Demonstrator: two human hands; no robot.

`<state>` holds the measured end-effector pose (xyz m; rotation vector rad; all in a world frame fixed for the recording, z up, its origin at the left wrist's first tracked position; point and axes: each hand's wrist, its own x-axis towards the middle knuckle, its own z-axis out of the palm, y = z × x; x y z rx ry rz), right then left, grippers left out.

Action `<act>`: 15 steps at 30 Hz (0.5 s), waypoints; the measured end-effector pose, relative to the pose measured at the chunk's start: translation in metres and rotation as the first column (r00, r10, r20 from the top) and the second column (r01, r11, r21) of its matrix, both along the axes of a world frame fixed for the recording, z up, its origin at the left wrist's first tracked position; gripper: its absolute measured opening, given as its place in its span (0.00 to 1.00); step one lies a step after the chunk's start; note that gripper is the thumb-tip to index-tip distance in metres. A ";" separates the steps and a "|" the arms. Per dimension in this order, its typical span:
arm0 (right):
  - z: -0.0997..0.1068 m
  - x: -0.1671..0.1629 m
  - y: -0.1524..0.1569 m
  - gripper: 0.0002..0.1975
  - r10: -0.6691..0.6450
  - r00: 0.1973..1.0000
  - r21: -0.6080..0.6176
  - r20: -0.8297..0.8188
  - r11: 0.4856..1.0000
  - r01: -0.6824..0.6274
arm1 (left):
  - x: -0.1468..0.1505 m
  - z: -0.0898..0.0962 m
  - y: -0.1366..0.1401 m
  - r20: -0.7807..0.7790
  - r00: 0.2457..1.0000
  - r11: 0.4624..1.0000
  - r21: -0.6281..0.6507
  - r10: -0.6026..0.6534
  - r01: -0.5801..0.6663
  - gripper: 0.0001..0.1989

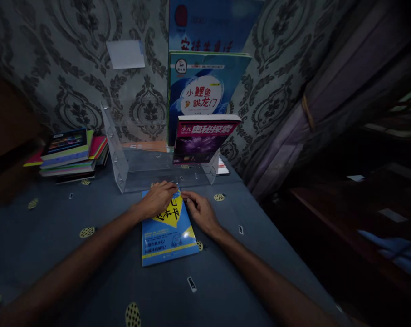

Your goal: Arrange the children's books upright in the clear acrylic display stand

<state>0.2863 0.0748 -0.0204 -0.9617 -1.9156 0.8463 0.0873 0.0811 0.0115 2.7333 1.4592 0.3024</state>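
Blue bk (168, 247): flat on cloth, cover up, just in front of clear rack; yellow patch w/ dark characters partly under L hand.
L hand (157, 198): on bk's upper cover, fingers close together, reaching toward top edge; can't tell if clamped.
R hand (202, 212): at bk's upper R edge, fingers bent + close together, tips nr L hand's; can't tell if gripping.
Clear rack (114, 147): see-through, on cloth; bks show toward its R end.
Rack bks: purple bk (200, 145) foremost; carp-title bk (178, 84) behind, taller blue bk (212, 20) behind that.
Bk pile (69, 150): L of rack, mixed colours, dark cover on top.
Cloth (171, 299): grey-blue, yellow dotted prints + small b/w labels, runs under rack.
Wall (69, 86): behind rack, ornate grey pattern; white card (126, 54) above rack's L end.
Curtain (280, 136): R of rack, gathered w/ band (307, 111).
Table edge (276, 232): starts nr rack's R end, slants out toward viewer; dim beyond, details unclear.
Room: wide cloth in front of rack, L forearm across L part; R side narrower, R forearm btwn bk + edge.
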 end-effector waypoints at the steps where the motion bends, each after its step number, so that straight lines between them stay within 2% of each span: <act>1: 0.000 0.000 0.000 0.18 0.005 1.000 -0.013 -0.015 1.000 -0.005 | 0.000 0.001 0.000 0.003 1.000 1.000 -0.002 0.001 -0.001 0.18; 15: -0.012 0.000 0.006 0.19 0.012 0.993 -0.112 -0.120 0.993 -0.025 | 0.001 0.001 -0.002 -0.017 0.999 1.000 -0.003 -0.029 0.028 0.20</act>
